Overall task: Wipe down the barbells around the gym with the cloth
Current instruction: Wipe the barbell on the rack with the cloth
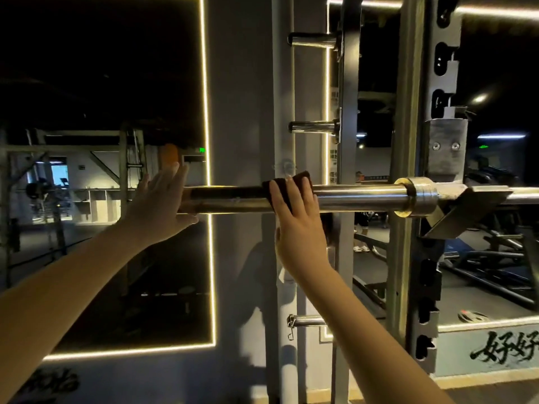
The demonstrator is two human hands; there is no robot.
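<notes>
Cloth (297, 177) under R grip (297, 228) on barbell (358, 196); L grip (159, 199) flat at end.

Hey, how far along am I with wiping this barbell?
Done: nothing I can confirm by sight. In hand: your right hand holds the cloth round the middle of the sleeve, with your left hand flat on its end. Left: the collar, the thin bar past the rack hook, and any other barbells.

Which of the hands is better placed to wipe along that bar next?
The right hand: its fingers curl over the cloth on the barbell. The left hand lies flat against the bar's end, with no cloth.
</notes>
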